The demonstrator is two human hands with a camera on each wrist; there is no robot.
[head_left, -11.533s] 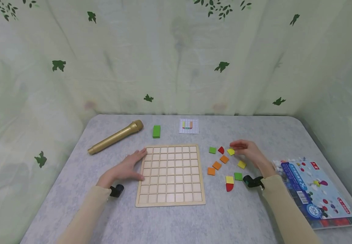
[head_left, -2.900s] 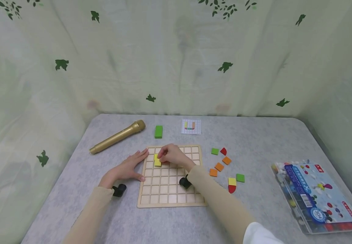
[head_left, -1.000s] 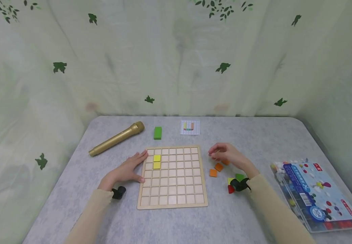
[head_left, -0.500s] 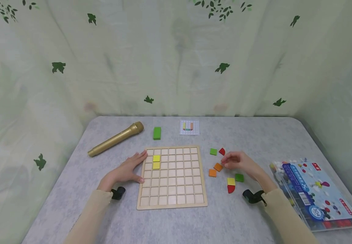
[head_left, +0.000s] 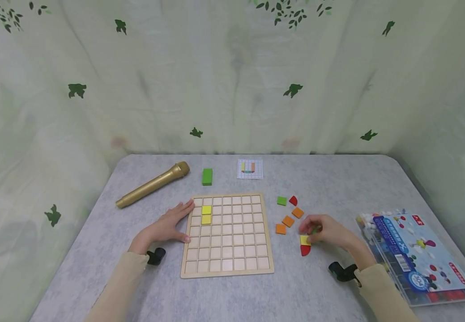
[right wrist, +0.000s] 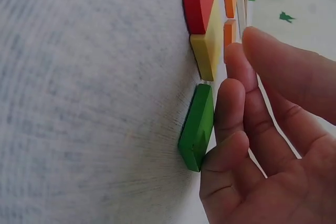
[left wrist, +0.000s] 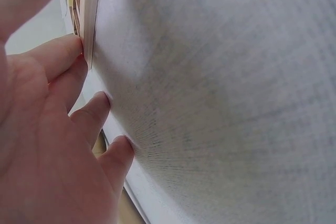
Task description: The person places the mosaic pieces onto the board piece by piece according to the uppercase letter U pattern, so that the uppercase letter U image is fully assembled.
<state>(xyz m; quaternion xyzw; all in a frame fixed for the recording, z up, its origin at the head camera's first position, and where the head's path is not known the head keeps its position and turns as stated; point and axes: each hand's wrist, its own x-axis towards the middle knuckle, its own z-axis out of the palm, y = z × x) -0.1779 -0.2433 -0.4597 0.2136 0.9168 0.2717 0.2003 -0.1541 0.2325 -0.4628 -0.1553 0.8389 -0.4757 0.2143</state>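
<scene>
With the left hand (head_left: 163,230) spread against the wooden grid board (head_left: 227,241), the loosely curled, seemingly empty right hand (head_left: 330,231) apparently reaches for a loose yellow tile (head_left: 304,240), calling for an edge pinch.

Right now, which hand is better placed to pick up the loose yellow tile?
Probably right: the right hand is at the yellow tile, while the left hand touches the left edge of the wooden board.

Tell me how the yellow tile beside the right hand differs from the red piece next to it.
The yellow tile is square, while the red piece has a curved edge. The yellow tile lies right by the right hand; the red piece lies nearer the person's body. Both are flat pieces on the table.
</scene>
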